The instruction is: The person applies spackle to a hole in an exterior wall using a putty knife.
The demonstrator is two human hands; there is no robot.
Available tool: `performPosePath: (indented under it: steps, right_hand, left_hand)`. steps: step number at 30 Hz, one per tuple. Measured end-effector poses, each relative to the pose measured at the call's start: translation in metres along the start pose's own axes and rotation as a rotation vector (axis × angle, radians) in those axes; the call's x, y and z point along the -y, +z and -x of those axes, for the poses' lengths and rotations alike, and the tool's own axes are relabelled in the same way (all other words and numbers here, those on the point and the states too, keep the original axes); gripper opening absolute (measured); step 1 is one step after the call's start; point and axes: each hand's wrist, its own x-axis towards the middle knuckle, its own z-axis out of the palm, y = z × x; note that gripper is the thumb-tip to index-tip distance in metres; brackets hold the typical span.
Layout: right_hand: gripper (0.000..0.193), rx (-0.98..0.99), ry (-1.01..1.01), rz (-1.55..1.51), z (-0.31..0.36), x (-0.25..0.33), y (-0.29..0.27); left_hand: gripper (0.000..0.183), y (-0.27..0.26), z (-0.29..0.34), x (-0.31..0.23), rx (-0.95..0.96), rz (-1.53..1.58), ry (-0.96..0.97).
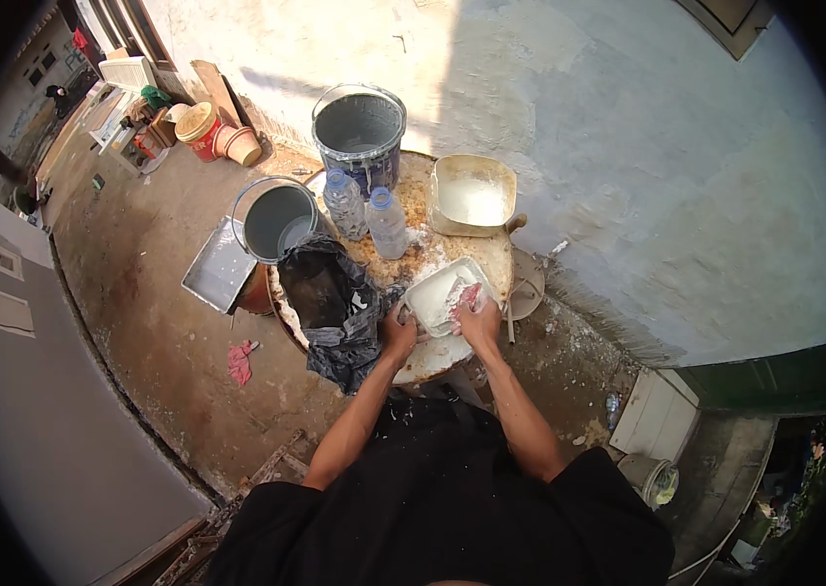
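A shallow white tray (417, 294) holding white powdery material rests at the near side of a round, stained tabletop (423, 366). My left hand (397, 330) is closed at the tray's left edge, beside a crumpled black plastic bag (354, 344). Over the tray's right part, my right hand (478, 324) grips a pinkish-red piece of material (470, 296) dusted with white; its exact kind is unclear. Two clear plastic bottles, one nearer (388, 232) and one farther (344, 207), stand beyond the bag.
At the table's back are a large bucket (359, 166) of grey liquid and a cream square tub (474, 223) with white contents. A smaller bucket (281, 221) stands at the left, near a grey tray (217, 269). A pink cloth (240, 362) lies on the ground; a plastered wall (647, 195) rises right.
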Motion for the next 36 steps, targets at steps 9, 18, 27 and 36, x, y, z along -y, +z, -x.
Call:
performPosePath:
  steps: [9,18,27,36]
  right_hand:
    - [0.014,0.061,-0.025,-0.055,0.005,0.005,-0.007]
    - [0.014,0.060,-0.068,-0.031,0.006,0.009,0.001]
    - [0.016,0.047,-0.039,-0.033,-0.013,-0.003,-0.001]
    - [0.009,0.035,-0.044,0.140,-0.013,0.023,-0.016]
  left_hand:
    - [0.042,-0.003,-0.005,0.000,-0.005,-0.035,-0.010]
    - [0.044,-0.006,0.004,0.001,0.000,-0.042,-0.012]
    - [0.044,-0.002,0.000,-0.006,0.006,-0.017,-0.019]
    - [0.044,-0.007,-0.005,0.001,0.022,-0.056,-0.004]
